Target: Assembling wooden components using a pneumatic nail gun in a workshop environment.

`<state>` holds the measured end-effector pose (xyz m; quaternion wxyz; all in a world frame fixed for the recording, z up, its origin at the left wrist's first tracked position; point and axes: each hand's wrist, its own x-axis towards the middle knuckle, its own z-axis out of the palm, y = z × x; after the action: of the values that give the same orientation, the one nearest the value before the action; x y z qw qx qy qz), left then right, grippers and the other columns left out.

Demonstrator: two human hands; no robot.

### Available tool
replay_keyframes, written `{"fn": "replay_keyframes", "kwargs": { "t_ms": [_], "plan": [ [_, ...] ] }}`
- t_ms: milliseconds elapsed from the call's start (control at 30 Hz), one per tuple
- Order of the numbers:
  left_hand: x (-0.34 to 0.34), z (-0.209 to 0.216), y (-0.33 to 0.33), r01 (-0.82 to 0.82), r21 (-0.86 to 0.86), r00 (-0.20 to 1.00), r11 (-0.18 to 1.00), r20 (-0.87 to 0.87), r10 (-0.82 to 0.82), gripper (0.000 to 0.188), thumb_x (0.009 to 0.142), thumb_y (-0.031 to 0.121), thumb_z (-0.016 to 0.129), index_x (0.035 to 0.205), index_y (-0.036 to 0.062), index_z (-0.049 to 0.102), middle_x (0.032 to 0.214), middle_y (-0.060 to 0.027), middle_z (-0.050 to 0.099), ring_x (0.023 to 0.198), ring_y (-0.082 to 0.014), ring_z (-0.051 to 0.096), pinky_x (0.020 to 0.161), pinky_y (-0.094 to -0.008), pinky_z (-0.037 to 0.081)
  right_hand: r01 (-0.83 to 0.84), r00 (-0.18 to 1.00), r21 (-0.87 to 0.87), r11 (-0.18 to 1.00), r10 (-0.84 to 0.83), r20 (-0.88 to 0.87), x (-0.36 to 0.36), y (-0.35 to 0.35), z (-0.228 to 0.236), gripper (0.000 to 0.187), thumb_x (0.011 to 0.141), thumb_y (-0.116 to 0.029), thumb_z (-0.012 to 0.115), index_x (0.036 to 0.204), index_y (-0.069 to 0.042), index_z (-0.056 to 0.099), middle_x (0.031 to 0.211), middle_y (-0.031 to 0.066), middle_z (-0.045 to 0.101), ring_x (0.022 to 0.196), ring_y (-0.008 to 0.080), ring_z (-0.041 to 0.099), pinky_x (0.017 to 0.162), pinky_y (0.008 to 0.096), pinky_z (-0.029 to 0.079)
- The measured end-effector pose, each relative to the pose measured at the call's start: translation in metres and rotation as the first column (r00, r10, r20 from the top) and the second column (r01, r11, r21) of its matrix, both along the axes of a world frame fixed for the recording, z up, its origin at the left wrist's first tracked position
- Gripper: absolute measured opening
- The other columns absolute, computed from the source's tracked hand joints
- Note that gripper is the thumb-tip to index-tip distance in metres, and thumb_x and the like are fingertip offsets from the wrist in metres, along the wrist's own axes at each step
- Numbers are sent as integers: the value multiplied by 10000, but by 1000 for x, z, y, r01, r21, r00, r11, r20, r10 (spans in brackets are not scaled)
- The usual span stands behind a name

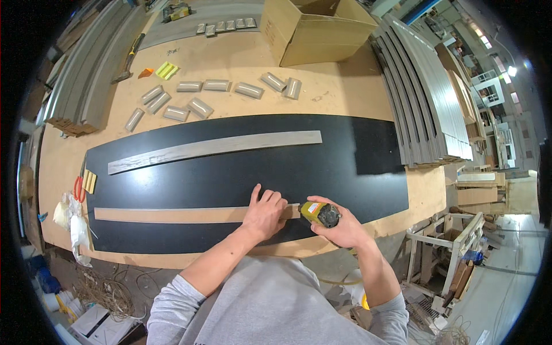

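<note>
The brown strip point(172, 215) runs 9-to-3 o'clock on the black board point(241, 175); left hand point(264, 216), nearer, fingers loosely bent over it; right hand point(348, 230) grips a power tool point(315, 212) at its 3 o'clock end.

This is a workshop, by the look of it one for woodwork or panel work. The broad table point(224, 60) has a bare wood-coloured top, with long grey boards point(98, 63) stacked at its left edge and a tall stack of grey panels point(425, 103) at its right. A hammer point(133, 50) lies on it, and a yellow-and-black power tool point(317, 213) stands at the end of a long, thin strip point(172, 214). Beyond, on the right, are leaning white frames point(490, 92), a rough trestle-like stand point(454, 241) and bright overhead lights point(512, 71). Tangled cord point(112, 296) lies at lower left.
</note>
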<state>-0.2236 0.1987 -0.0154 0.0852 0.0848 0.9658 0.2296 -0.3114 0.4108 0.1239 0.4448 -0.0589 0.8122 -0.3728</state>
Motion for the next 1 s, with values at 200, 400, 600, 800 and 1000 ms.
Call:
{"fn": "replay_keyframes", "kwargs": {
  "t_ms": [200, 400, 600, 800, 1000],
  "plan": [
    [0, -1, 0, 0, -9, 1000, 1000, -14, 0, 532, 810, 328, 885, 1262, 143, 674, 1198, -61, 577, 1301, -262, 536, 1289, -611, 239, -57, 997, 27, 998, 59, -56, 0, 0, 1, 705, 877, -283, 805, 1541, -296, 568, 1349, 144, 707, 1268, 308, 677, 1096, 394, 513],
    [1, -2, -2, 11, 8, 1000, 1000, -26, -11, 539, 806, 304, 878, 1268, 133, 659, 1188, -78, 580, 1295, -276, 542, 1279, -613, 257, -17, 999, 37, 999, 19, -47, 8, 1, -2, 734, 878, -305, 809, 1561, -311, 540, 1344, 135, 708, 1239, 299, 683, 1092, 388, 514],
    [2, -6, -2, 11, 39, 998, 999, -54, -9, 563, 796, 286, 884, 1279, 120, 646, 1212, -88, 586, 1305, -293, 540, 1277, -621, 254, -27, 998, -53, 998, 25, -52, 21, 12, -3, 701, 890, -146, 809, 1543, -230, 570, 1110, 41, 730, 1004, 132, 668, 926, 306, 562],
    [2, -5, -4, 11, 32, 999, 999, -52, -10, 570, 797, 286, 887, 1283, 118, 642, 1258, -90, 584, 1327, -297, 530, 1280, -626, 242, 12, 999, 55, 998, -15, 40, 20, 2, 8, 710, 888, -142, 805, 1550, -237, 566, 1073, 29, 713, 896, 132, 655, 863, 317, 562],
    [1, -1, -3, 15, 46, 1000, 999, 1, -15, 579, 811, 278, 873, 1311, 118, 627, 1253, -89, 582, 1330, -295, 528, 1282, -626, 238, 2, 995, -23, 1000, -4, -96, 26, 12, -1, 769, 901, -125, 814, 1599, -239, 510, 1044, 7, 694, 811, 96, 627, 736, 282, 552]
  ]
}}
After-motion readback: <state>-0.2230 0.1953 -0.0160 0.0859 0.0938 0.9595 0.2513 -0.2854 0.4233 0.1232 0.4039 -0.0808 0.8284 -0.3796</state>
